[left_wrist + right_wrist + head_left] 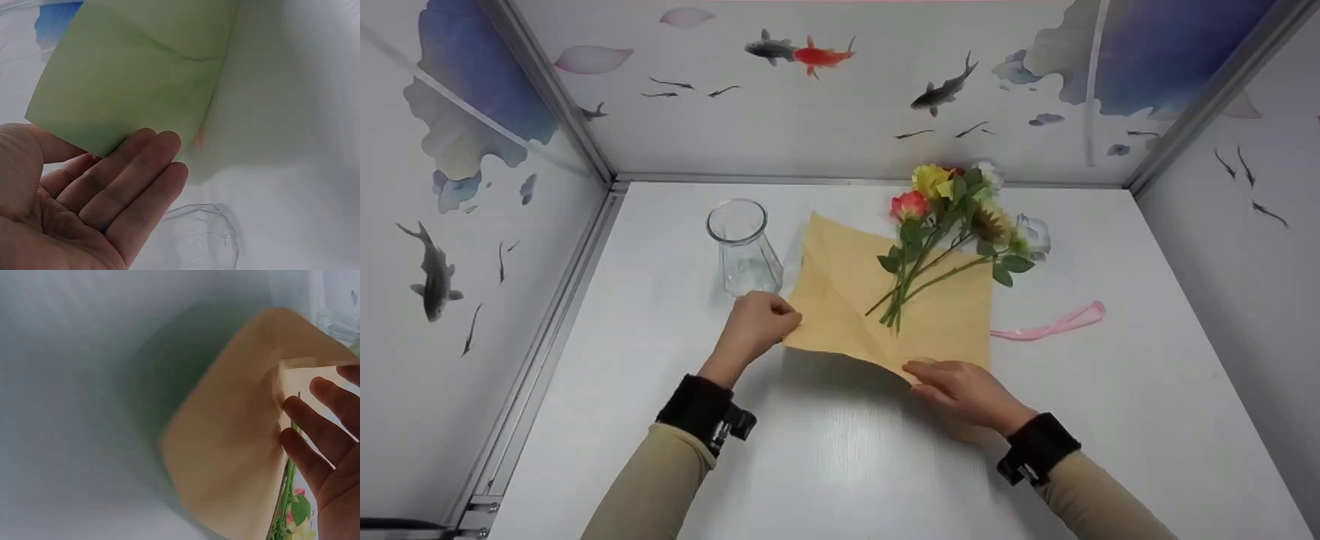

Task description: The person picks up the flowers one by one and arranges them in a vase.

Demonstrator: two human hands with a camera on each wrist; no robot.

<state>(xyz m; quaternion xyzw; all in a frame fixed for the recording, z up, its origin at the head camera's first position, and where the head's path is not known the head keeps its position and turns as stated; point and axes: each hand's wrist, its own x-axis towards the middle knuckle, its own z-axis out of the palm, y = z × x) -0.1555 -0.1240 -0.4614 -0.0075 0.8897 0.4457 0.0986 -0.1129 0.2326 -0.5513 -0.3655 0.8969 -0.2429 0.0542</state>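
A sheet of tan wrapping paper (pixel 840 277) is spread on the table, its near edge lifted. My left hand (pixel 755 322) pinches its near left corner; in the left wrist view the underside of the paper (pixel 140 73) looks green. Farther right along the near edge, my right hand (pixel 971 394) grips the paper, and part of the sheet (pixel 230 439) hangs bent beside those fingers in the right wrist view. On top of the paper lies a bunch of flowers (pixel 931 225), yellow, red and white, with green stems pointing toward me.
A clear glass vase (pixel 750 259) stands upright just beyond my left hand. To the right of the paper lies a pink ribbon (pixel 1057 325), one end at the paper's edge. Printed wall panels (pixel 847 112) enclose the white table (pixel 840 472) at the back and sides.
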